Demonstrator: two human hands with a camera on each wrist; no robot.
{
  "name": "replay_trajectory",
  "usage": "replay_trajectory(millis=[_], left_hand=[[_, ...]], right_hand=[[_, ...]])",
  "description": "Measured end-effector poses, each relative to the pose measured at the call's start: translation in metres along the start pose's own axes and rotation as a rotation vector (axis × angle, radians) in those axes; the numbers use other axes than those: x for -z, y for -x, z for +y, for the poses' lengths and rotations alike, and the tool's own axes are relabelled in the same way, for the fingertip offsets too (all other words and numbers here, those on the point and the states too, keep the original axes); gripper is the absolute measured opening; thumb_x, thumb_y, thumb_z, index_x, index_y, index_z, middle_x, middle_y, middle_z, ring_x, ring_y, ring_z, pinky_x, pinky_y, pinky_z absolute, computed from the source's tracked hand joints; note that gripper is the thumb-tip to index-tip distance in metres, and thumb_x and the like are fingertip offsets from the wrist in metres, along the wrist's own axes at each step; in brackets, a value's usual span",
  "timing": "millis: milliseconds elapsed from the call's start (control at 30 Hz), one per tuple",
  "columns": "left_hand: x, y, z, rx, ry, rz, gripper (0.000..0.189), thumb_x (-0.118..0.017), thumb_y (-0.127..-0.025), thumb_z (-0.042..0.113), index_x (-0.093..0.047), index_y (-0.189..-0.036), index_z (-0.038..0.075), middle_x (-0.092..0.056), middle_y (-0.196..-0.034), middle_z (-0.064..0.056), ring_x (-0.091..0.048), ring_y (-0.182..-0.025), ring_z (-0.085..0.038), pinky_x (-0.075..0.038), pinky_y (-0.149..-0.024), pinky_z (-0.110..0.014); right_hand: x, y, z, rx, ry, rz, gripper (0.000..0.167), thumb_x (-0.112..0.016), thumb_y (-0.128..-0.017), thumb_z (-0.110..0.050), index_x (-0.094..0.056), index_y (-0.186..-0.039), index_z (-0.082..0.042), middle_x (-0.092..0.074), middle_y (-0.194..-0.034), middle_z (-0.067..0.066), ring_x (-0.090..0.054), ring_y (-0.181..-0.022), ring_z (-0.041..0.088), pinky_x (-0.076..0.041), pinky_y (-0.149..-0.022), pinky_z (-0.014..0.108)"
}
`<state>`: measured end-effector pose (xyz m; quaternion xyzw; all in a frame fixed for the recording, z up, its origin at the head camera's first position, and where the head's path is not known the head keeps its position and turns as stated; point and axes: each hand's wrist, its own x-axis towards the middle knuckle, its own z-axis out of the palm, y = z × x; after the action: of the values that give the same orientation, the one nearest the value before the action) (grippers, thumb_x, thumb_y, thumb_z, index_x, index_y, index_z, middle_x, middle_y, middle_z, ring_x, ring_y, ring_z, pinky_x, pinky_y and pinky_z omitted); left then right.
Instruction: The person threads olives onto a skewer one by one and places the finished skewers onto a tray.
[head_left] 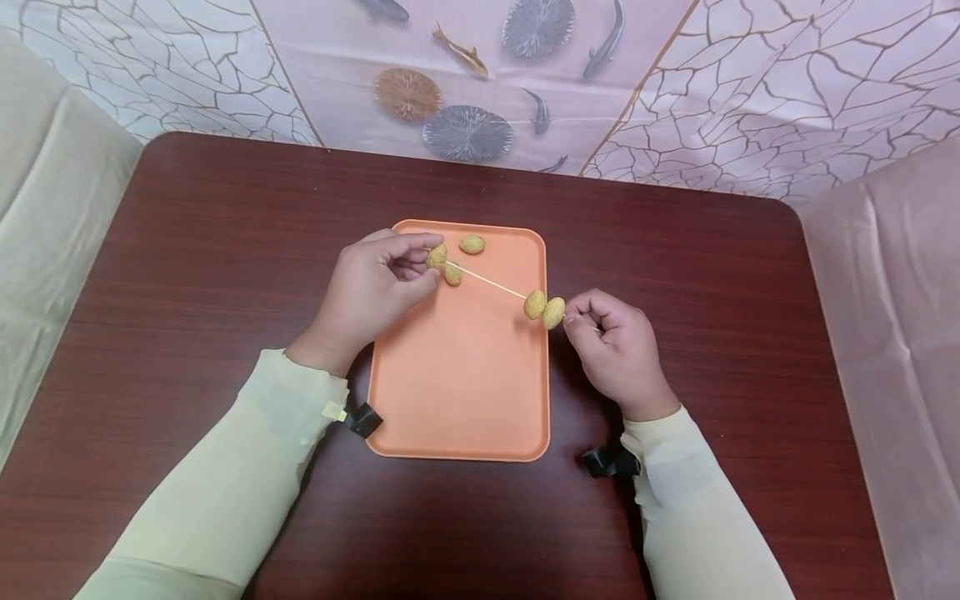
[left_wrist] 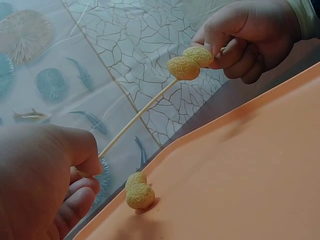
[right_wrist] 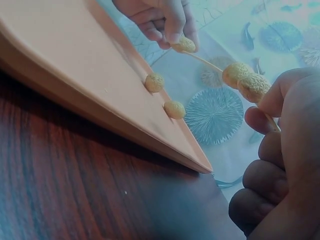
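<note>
A thin wooden skewer (head_left: 486,279) slants above the orange tray. My right hand (head_left: 618,350) grips its near end between thumb and bent forefinger. Right beside those fingertips, two yellow, wrinkled oval balls (right_wrist: 245,81) sit threaded close together. At the skewer's other end, my left hand (head_left: 367,287) pinches a third wrinkled ball (right_wrist: 184,45) between thumb and fingers, and the stick meets it there. In the left wrist view that ball is mostly hidden behind the left fingers. Two more such balls, one far back (head_left: 472,244) and one nearer (head_left: 453,274), lie loose on the tray.
The orange tray (head_left: 457,392) has a low raised rim and lies on a dark red-brown wooden table (head_left: 712,333). A patterned cloth (head_left: 465,50) hangs behind the table's far edge. Pale cloth (head_left: 900,333) covers both sides. Small black devices (head_left: 365,420) are strapped at both wrists.
</note>
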<state>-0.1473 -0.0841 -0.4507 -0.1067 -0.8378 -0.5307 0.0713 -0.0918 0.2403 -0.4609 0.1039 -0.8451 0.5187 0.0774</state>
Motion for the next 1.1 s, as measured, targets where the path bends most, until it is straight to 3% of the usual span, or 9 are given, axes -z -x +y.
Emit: replay_trajectory(millis=[1100], left_hand=[[-0.009, 0.007, 0.017, -0.032, 0.022, -0.055, 0.036, -0.089, -0.090, 0.001, -0.088, -0.124, 0.011, -0.077, -0.096, -0.005, -0.076, -0.089, -0.014, -0.063, -0.078, -0.014]], right_hand=[[0.000, 0.001, -0.002, 0.013, 0.021, -0.010, 0.012, -0.069, -0.102, -0.002, -0.077, -0.092, -0.002, -0.051, -0.065, -0.008, -0.040, -0.057, 0.004, -0.032, -0.051, 0.021]])
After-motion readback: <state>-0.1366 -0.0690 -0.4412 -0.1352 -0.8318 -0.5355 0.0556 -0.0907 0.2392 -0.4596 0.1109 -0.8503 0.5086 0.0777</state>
